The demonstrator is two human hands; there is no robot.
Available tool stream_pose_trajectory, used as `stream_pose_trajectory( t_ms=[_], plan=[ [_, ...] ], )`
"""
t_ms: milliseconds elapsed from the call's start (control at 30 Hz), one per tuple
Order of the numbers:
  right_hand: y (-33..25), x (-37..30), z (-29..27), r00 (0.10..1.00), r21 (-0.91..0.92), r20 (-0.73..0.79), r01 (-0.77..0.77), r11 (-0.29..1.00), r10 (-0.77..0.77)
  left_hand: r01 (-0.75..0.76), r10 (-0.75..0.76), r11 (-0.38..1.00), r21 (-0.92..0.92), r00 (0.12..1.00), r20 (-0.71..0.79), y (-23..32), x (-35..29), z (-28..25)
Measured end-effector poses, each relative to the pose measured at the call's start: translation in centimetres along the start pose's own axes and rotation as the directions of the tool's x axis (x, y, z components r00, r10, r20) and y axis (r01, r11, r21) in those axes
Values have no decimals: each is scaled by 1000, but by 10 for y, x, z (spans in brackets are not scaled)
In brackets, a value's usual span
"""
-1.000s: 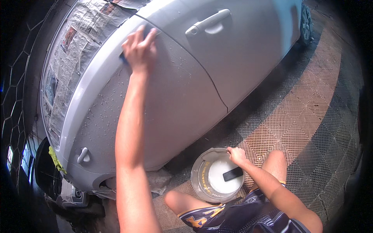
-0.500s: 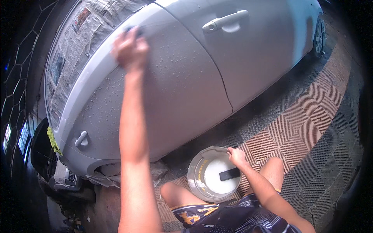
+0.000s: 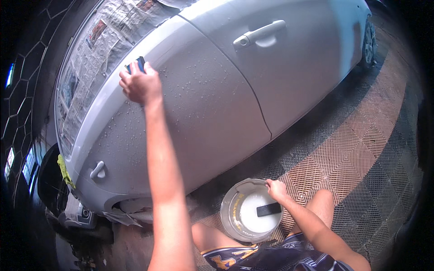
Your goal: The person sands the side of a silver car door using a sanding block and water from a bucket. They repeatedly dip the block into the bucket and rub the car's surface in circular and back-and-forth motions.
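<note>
A dark flat block [image 3: 141, 62], which looks like a sanding block, is held in my left hand [image 3: 142, 86] against the upper part of a grey car door [image 3: 212, 117]. That hand's fingers are curled over the block, just below the light window frame. White droplets dot the door's surface around and below the hand. Lower right, my right hand [image 3: 276, 189] grips the rim of a pale bucket [image 3: 231, 198]. Inside the bucket is whitish liquid [image 3: 251, 207], with a black rectangular block [image 3: 268, 209] lying in it or at its surface.
Wrinkled paper [image 3: 101, 54] covers the car window. Door handles [image 3: 260, 34] stick out from the panels. A yellow-green cloth [image 3: 65, 171] hangs at the car's left end. Patterned floor tiles [image 3: 348, 153] spread to the right, and a wheel [image 3: 369, 43] stands at the far right.
My left hand has moved down and to the left along the window frame with the block. My right hand stays on the bucket rim.
</note>
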State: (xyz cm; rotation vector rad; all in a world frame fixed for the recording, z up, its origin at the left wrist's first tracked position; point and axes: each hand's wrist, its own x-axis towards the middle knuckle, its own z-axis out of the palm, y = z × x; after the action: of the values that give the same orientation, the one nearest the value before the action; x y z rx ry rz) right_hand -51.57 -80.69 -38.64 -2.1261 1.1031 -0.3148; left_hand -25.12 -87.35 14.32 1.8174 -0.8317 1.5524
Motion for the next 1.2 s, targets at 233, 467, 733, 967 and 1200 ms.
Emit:
stream_pose_trajectory(
  t_ms=[233, 467, 733, 967, 1200],
  plan=[
    [-6, -3, 2, 999, 1, 35, 12, 1000, -13, -565, 546, 818, -107, 822, -161, 52, 26, 29],
    [-17, -5, 15, 998, 11, 20, 62, 998, -63, -363, 354, 931, 27, 885, -302, 30, 24, 39],
    [6, 6, 1, 1000, -33, -13, -2, 999, 1, -140, 138, 990, -20, 987, -86, -17, 16, 11],
    [4, -1, 6, 998, 0, -22, 56, 998, -56, -532, 529, 845, -46, 846, -62, 52, 25, 21],
    [-4, 0, 6, 999, -23, -17, 44, 999, -44, -143, 137, 990, -12, 963, -231, -1, 6, 15]
  ],
)
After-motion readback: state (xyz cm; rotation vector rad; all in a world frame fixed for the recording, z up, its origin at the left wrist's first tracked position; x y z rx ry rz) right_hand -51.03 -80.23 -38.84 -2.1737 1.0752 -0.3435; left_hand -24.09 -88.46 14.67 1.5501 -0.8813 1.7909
